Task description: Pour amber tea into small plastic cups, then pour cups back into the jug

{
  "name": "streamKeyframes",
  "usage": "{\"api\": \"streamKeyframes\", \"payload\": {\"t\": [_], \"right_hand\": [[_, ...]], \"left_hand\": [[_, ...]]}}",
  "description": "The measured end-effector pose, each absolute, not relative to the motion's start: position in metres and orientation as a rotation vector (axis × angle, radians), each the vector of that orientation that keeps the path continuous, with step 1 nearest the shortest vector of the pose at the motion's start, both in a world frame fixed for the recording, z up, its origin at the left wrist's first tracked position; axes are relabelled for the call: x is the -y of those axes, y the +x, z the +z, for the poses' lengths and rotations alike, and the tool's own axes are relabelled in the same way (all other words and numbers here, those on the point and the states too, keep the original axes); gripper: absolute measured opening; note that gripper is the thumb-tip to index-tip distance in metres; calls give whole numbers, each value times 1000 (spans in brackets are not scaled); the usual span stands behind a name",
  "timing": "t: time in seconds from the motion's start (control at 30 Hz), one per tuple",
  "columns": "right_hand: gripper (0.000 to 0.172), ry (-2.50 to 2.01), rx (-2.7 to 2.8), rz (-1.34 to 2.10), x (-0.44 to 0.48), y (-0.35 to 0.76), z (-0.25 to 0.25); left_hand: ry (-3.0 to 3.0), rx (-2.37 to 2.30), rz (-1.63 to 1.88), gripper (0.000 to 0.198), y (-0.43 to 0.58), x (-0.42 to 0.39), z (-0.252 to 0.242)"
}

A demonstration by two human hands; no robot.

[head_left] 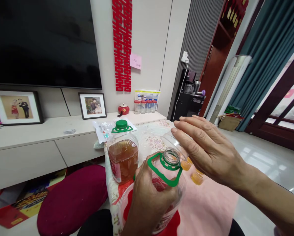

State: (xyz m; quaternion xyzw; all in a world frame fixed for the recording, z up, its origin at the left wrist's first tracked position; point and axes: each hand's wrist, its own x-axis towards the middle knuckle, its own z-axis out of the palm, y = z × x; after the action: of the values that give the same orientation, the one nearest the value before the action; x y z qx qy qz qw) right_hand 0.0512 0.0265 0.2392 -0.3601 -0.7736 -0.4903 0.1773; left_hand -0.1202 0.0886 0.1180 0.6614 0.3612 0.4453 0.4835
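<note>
My left hand [153, 200] is wrapped round a clear plastic bottle [173, 203] with a green handle ring [165, 178] at its neck. The bottle has no cap on, and its mouth faces up. To the right of the mouth, my right hand [206, 147] is raised with its fingers stretched out; its thumb is hidden. Partly behind those fingers is a clear plastic piece [171, 141]; whether the hand touches it I cannot tell. A second bottle [123, 160], green-capped and holding brown liquid, stands upright to the left.
Small orange cups [197, 177] sit on the pink cloth [211, 206] beyond the bottle. Below my left hand lies a red and clear basin [123, 203]. Red-lidded jars [143, 106] stand on the white cabinet [51, 134]. A maroon cushion [73, 200] is at the left.
</note>
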Motion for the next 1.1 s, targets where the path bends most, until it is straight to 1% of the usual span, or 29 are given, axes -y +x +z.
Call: {"api": "streamKeyframes", "payload": {"t": [0.2,0.3,0.63,0.77,0.9,1.0,1.1], "right_hand": [[33,-992,2190,-1417,-28,48,242],[32,-987,2191,-1427,-28,48,243],[32,-1000,2191,-1435,-28,47,245],[37,-1000,2167,-1425,-28,49,242],[47,-1036,2187,-1334,-31,51,238],[45,-1059,2144,-1225,-34,52,237],[45,-1144,2068,-956,-35,61,234]], "left_hand": [[1605,-841,1102,50,-121,-87,121],[1599,-848,1091,53,-121,-87,119],[1584,-844,1095,53,-120,-86,123],[1563,-827,1130,53,-120,-86,122],[1608,-803,1130,54,-119,-88,119],[1609,-820,1145,47,-119,-87,122],[1590,-845,1108,45,-120,-84,129]]}}
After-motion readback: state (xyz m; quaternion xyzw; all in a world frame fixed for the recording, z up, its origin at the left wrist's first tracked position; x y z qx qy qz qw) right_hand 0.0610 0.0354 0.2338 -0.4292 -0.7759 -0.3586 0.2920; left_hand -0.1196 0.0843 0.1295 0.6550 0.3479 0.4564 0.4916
